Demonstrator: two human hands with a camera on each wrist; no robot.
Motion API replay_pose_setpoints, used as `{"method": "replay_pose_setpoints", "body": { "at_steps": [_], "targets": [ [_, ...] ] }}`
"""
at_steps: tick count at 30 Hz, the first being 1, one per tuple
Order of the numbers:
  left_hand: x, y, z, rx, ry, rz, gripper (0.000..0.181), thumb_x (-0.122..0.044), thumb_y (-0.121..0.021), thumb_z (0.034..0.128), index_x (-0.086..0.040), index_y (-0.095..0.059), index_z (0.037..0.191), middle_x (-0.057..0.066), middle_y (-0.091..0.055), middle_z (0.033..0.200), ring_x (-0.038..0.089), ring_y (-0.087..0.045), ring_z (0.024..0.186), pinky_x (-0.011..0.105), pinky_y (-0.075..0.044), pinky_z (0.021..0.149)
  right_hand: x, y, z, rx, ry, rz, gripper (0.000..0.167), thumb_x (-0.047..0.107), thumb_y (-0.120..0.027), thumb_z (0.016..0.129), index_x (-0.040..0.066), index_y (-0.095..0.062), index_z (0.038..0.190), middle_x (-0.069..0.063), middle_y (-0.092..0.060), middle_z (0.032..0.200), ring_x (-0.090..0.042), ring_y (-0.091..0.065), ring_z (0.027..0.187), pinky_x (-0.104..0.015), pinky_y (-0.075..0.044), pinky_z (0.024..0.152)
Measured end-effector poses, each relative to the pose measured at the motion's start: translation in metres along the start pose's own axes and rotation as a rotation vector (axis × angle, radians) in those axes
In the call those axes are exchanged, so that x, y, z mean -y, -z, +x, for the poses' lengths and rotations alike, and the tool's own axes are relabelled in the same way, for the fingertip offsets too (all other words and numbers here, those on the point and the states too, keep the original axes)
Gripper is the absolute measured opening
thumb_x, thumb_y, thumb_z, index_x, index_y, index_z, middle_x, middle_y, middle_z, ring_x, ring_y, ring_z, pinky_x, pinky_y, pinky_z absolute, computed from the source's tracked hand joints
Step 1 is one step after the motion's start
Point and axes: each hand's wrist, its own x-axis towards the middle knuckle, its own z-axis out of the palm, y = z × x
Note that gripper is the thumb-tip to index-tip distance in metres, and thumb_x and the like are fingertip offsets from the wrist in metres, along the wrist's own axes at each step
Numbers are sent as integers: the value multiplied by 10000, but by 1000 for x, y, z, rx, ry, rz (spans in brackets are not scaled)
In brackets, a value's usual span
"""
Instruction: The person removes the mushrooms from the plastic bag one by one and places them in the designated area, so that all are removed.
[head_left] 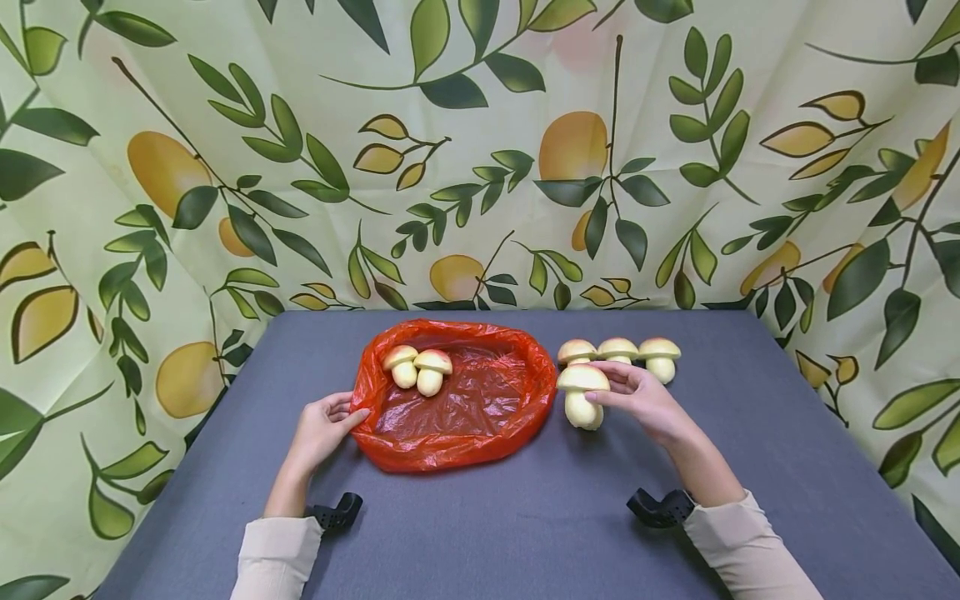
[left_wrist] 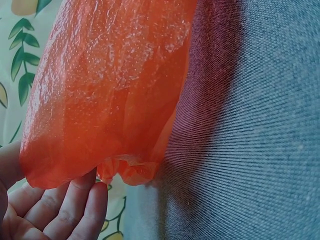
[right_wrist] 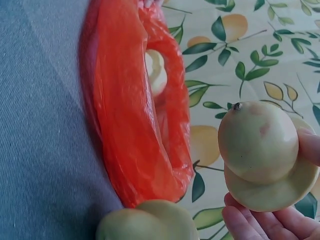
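Observation:
A red plastic bag (head_left: 450,450) lies spread open on the table, its rim rolled outward. Two toy mushrooms, a left one (head_left: 403,368) and a right one (head_left: 432,373), lie inside at its left back. My left hand (head_left: 321,427) pinches the bag's left rim; in the left wrist view the thumb and fingers grip the red film (left_wrist: 110,90). Just right of the bag, my right hand (head_left: 648,400) holds a pale mushroom (head_left: 583,396) between thumb and fingers, raised off the table. The right wrist view shows this mushroom (right_wrist: 260,145) stem toward the camera.
Behind the right hand, three more mushrooms stand in a row, the rightmost (head_left: 660,357) partly behind the fingers. A grey-blue cloth covers the table (head_left: 480,533). A leaf-and-fruit patterned curtain (head_left: 495,192) hangs along the back and sides.

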Motion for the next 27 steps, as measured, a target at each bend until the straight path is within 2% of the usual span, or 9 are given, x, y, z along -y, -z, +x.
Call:
{"method": "replay_pose_setpoints", "body": {
  "at_steps": [7, 15, 18, 22, 25, 27],
  "targets": [
    [1, 0, 1, -1, 3, 3, 406, -106, -688, 875, 110, -595, 1206, 282, -689, 1089, -108, -574, 753, 63, -469, 688, -3, 9, -4, -10, -4, -22, 618, 137, -693, 873, -117, -420, 1365, 299, -596, 996, 137, -587, 958, -93, -459, 836],
    [0, 0, 0, 0, 11, 4, 402, -100, -685, 874, 106, -596, 1208, 280, -688, 1095, -97, -577, 768, 58, -465, 699, -8, 19, -8, -32, 10, 10, 567, 102, -692, 870, -129, -444, 1325, 295, -626, 971, 119, -607, 935, -102, -477, 811],
    [0, 0, 0, 2, 12, 2, 404, -102, -687, 874, 107, -596, 1207, 277, -690, 1089, -78, -587, 776, 62, -467, 697, -9, 23, -8, -39, 13, 14, 527, 92, -690, 870, -97, -479, 1314, 301, -631, 973, 120, -608, 936, -99, -477, 810],
    [1, 1, 1, 8, 19, 2, 407, -113, -686, 877, 95, -597, 1215, 269, -690, 1101, -115, -568, 757, 59, -466, 705, -9, 28, -9, -48, -3, 10, 464, 106, -692, 871, -9, -530, 1290, 314, -628, 979, 132, -604, 946, -94, -474, 819],
    [0, 1, 1, 14, 22, 0, 410, -124, -685, 881, 87, -596, 1220, 266, -688, 1111, -134, -556, 750, 57, -465, 711, -10, 32, -9, -54, -21, -16, 523, 133, -695, 873, -38, -501, 1326, 306, -603, 1001, 146, -590, 956, -86, -469, 825],
    [0, 1, 1, 16, 26, -1, 411, -132, -688, 881, 82, -598, 1220, 263, -688, 1115, -131, -557, 751, 59, -465, 711, -10, 34, -9, -56, -31, -41, 596, 148, -694, 876, -97, -445, 1359, 284, -582, 1024, 154, -581, 953, -81, -469, 826]
  ]
}}
